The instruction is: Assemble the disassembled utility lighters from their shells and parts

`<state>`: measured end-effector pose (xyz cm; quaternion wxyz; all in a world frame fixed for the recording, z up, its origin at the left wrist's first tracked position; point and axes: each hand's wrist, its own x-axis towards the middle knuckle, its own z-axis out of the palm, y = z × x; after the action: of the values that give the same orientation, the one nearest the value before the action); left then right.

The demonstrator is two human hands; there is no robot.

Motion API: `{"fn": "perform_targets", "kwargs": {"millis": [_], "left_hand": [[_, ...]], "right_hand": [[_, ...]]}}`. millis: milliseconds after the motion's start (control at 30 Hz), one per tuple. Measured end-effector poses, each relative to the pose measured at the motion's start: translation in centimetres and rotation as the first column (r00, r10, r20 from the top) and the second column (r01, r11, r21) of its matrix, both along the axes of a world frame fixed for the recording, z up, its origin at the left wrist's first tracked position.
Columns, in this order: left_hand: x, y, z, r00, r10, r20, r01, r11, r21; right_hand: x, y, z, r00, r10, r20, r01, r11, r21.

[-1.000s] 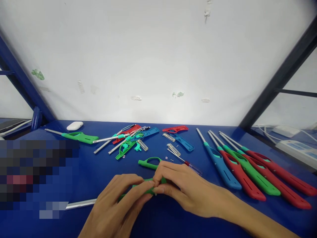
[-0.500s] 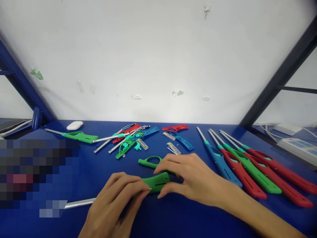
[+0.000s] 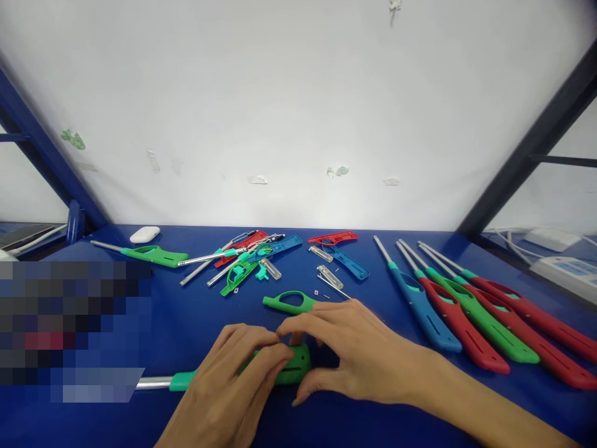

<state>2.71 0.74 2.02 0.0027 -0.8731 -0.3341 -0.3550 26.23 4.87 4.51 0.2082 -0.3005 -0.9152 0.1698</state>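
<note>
A green gas lighter [image 3: 295, 366] lies on the table in front of me, its metal tube [image 3: 156, 382] pointing left. My left hand [image 3: 228, 379] is closed around the middle of its handle and hides that part. My right hand [image 3: 354, 354] arches over the handle's right end. Its index fingertip reaches the far edge beside my left fingers, while the thumb stays spread on the near side, apart from the handle. Just beyond my right hand lies a separate green handle half [image 3: 289, 302], partly covered by the fingers.
Assembled lighters, among them a blue one [image 3: 422, 311], lie in a row at right. At back centre are loose tubes, red and blue handle shells [image 3: 347, 261] and clear fuel tanks [image 3: 330, 275]. Another green lighter [image 3: 156, 256] and a white case [image 3: 145, 234] are at back left.
The lighter in my left hand has come slightly nearer, showing its green collar. My right hand has shifted left, its index finger now by my left fingertips. The view has shifted slightly.
</note>
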Motion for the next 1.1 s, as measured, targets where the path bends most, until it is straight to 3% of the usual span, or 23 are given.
{"fn": "perform_targets", "kwargs": {"millis": [300,700,1100], "left_hand": [[0.3,-0.1,0.5,0.995,0.014,-0.095,-0.009,0.999,0.053],[0.5,0.1,0.8,0.998,0.017,-0.06,-0.01,0.994,0.11],[0.4,0.1,0.1,0.996,0.039,-0.078,-0.029,0.993,0.117]], "right_hand": [[-1.1,-0.2,-1.1,0.993,0.049,-0.108,-0.054,0.998,-0.045],[-1.3,-0.5,-0.6,0.997,0.079,-0.015,-0.078,0.997,0.005],[-1.4,-0.5,0.0,0.995,0.093,0.025,-0.091,0.993,-0.069]]}}
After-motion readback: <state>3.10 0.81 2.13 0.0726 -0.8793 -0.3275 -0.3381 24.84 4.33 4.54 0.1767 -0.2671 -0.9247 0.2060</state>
